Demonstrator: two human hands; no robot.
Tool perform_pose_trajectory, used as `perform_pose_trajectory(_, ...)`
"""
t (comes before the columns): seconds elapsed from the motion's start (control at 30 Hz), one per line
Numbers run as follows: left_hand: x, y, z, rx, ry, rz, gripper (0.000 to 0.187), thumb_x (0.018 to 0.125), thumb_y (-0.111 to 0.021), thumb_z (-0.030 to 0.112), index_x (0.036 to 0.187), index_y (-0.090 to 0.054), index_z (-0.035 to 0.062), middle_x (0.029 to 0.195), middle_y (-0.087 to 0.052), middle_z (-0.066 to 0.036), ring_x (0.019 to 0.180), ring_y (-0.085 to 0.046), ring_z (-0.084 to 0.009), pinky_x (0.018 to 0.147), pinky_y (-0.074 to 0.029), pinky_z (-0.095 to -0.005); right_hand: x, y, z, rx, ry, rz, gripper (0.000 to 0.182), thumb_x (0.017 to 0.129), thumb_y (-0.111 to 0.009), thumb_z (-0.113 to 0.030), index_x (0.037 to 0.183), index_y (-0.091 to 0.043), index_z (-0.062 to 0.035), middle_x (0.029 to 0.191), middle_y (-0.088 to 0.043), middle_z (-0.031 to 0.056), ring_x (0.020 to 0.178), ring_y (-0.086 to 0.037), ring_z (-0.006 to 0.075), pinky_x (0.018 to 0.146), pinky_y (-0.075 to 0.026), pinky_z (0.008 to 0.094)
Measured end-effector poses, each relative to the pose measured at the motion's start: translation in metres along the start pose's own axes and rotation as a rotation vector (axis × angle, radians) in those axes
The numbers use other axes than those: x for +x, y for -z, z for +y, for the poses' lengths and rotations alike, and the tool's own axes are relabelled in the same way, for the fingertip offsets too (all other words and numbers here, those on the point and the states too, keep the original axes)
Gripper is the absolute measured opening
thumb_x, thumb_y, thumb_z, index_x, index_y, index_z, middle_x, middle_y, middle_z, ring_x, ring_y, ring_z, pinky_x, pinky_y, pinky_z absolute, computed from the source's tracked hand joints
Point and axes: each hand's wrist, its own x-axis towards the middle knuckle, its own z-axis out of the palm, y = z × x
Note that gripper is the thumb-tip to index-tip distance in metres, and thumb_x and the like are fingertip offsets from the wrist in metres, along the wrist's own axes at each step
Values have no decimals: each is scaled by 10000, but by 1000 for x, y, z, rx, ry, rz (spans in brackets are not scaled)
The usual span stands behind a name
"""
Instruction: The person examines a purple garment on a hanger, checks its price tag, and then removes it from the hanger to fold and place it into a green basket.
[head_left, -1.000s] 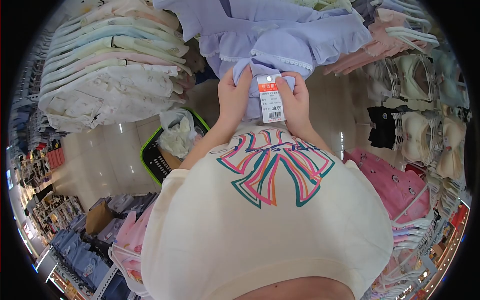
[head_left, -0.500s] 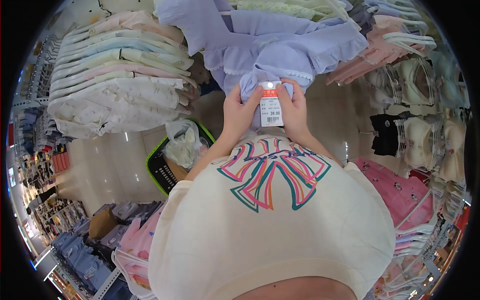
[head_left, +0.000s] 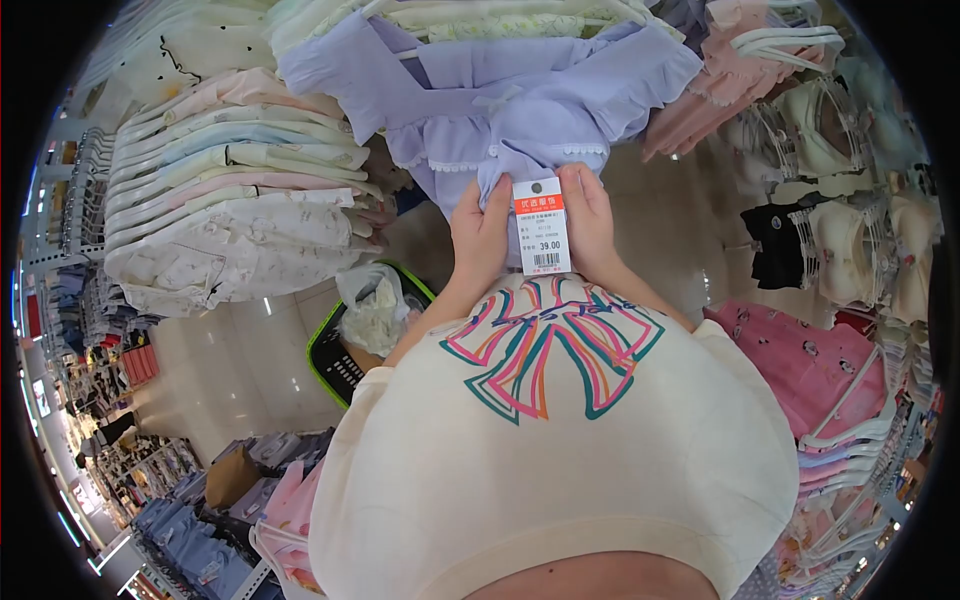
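A lavender garment (head_left: pixel 480 118) with ruffled sleeves, white scalloped trim and a small bow hangs from a white hanger in front of me. My left hand (head_left: pixel 479 232) is closed on its gathered cloth, the thumb upright beside the tag. On the other side, my right hand (head_left: pixel 591 222) is closed too, gripping the same cloth. Between my thumbs lies a white and red price tag (head_left: pixel 541 232), facing me, with a punched hole at its top, a barcode and the figure 39.00. Fingers behind the cloth are hidden.
Pale patterned clothes (head_left: pixel 235 245) hang in a row at left. Below them, a black basket (head_left: pixel 335 350) with a green rim holds a plastic bag (head_left: pixel 375 305). Pink garments (head_left: pixel 705 85) and bras (head_left: pixel 840 250) hang at right. Folded blue clothing (head_left: pixel 190 535) lies lower left.
The tag has shifted slightly lower and sits more openly between my thumbs. The garment looks less bunched above my hands. My view has shifted, so the surrounding racks appear lower.
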Motion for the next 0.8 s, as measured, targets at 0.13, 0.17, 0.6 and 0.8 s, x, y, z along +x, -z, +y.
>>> perform_pose_trajectory(0.13,2,-1,0,42,-41,-8,307,867,-478,283,897,-566,-10,731,-566,-20,681,-461,-62,612,-385,-214,2,5,1,-7,-2,25,261,912,-390,-269,842,-498,-42,749,-499,-13,711,-433,42,650,-360,188)
perform_pose_trajectory(0.17,1,-1,0,70,-32,-5,322,872,-468,297,876,-565,-10,718,-559,-14,671,-451,-60,603,-380,-214,2,8,3,15,-10,26,265,911,-395,-271,837,-503,-40,753,-501,-12,715,-433,43,654,-358,188)
perform_pose_trajectory(0.6,9,6,-16,-242,36,5,373,906,-384,332,834,-554,7,775,-574,-13,684,-511,-61,643,-410,-202,-7,22,-8,-9,-266,-234,359,879,-458,-318,1020,-549,0,899,-559,12,849,-474,69,757,-369,203)
perform_pose_trajectory(0.8,5,1,-11,-328,44,33,364,906,-390,322,888,-558,-1,832,-584,-31,742,-518,-68,676,-408,-208,-5,28,2,-15,-205,-186,298,885,-457,-267,980,-556,-3,859,-569,-3,806,-482,50,732,-373,192)
